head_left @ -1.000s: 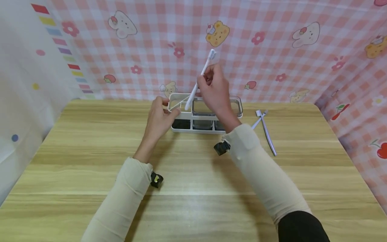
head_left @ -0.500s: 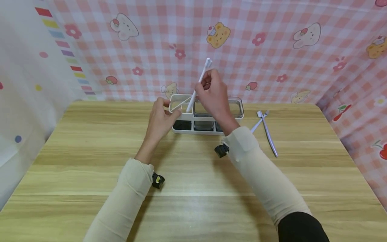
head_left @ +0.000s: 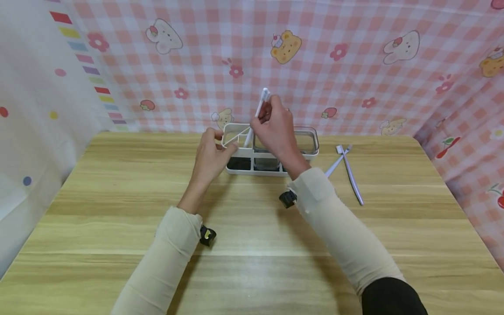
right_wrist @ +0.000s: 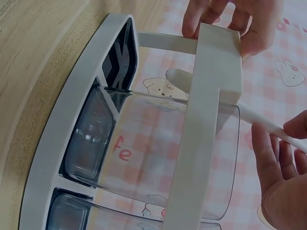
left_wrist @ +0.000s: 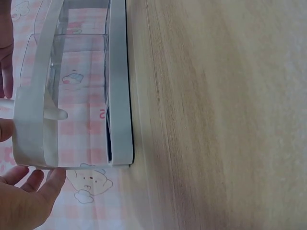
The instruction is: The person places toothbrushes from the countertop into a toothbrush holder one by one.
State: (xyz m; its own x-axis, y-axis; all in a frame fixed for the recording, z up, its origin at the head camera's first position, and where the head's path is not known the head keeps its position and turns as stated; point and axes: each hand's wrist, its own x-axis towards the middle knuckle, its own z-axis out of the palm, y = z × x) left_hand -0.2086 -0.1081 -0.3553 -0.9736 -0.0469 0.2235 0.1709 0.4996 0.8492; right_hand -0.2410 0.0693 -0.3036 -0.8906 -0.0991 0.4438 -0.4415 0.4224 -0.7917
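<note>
My right hand [head_left: 275, 127] pinches a white toothbrush [head_left: 259, 107], bristles up and tilted, over the left part of a white two-tier toothbrush holder [head_left: 240, 172]. The handle has passed through a slot in the upper frame; its rounded end [left_wrist: 55, 114] pokes out below in the left wrist view. With thumb in front and fingers behind, my left hand [head_left: 208, 153] grips the holder's upper left end. Clear cups [right_wrist: 158, 158] sit in the holder's middle and right parts, partly hidden by my right hand in the head view.
Right of the holder, two purple toothbrushes lie crossed on the wooden table [head_left: 252, 271]; one handle [head_left: 353, 181] points toward the front, the other [head_left: 334, 165] is partly covered by my right sleeve. A pink checked cloth [head_left: 220, 39] hangs behind the table.
My right hand has moved down and slightly left, lowering the toothbrush through the holder's slot. My left hand keeps its grip on the holder's left end.
</note>
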